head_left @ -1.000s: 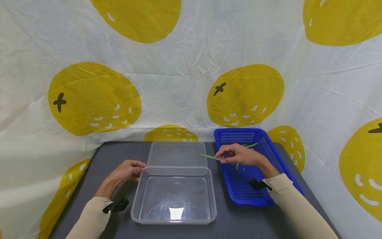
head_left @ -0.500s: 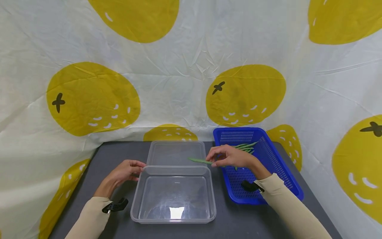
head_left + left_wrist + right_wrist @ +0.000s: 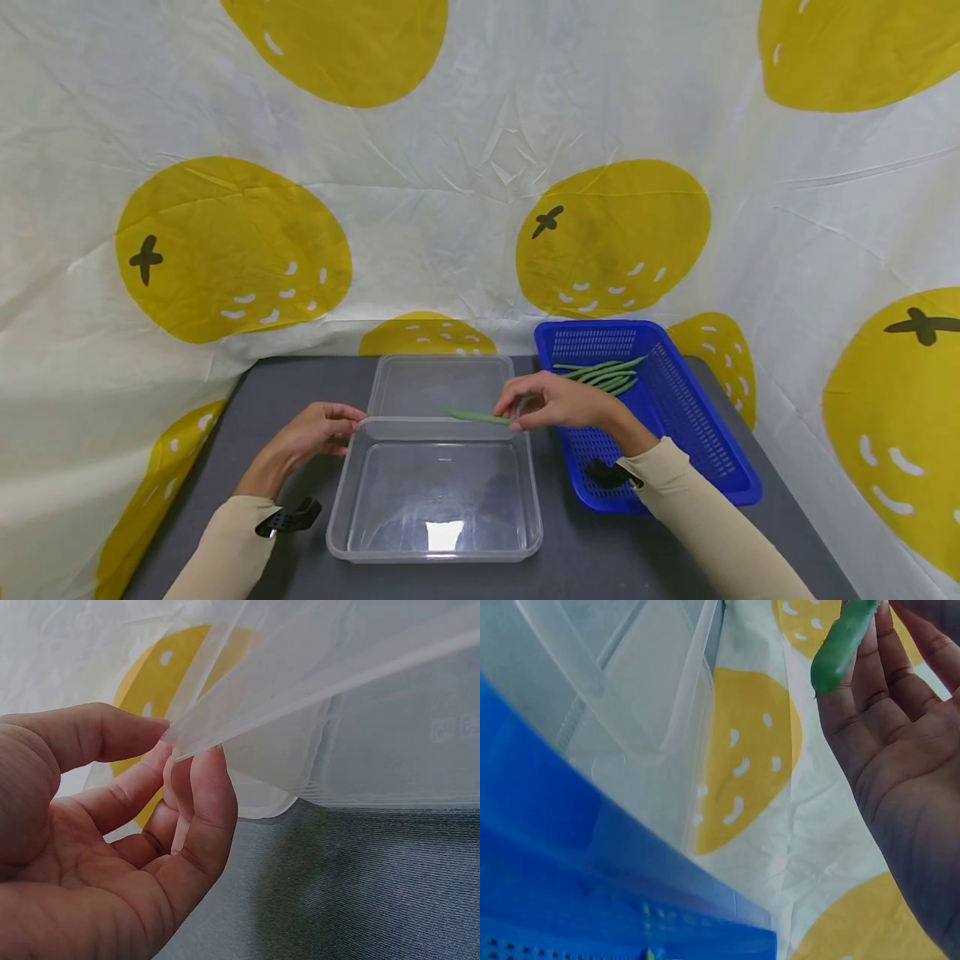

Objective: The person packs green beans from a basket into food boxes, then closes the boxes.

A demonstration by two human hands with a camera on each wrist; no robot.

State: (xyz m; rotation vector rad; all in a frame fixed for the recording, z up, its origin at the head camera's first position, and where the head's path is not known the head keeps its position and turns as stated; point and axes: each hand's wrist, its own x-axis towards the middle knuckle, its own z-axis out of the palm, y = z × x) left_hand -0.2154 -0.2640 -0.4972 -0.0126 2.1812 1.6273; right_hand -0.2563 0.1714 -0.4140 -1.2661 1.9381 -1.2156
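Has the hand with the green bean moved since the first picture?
Yes. In the head view, the right hand has gone left against the blue basket, reaching farther past its left side, toward the clear container.

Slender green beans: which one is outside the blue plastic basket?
The slender green bean pinched by the right hand; the other visible green beans lie together inside the blue plastic basket.

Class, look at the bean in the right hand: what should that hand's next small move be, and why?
Probably the right hand should bring the green bean over the clear container and lower it in. In the head view the bean shows at the container's far rim, the left hand pinches a corner of that rim, and the other beans lie in the blue basket.
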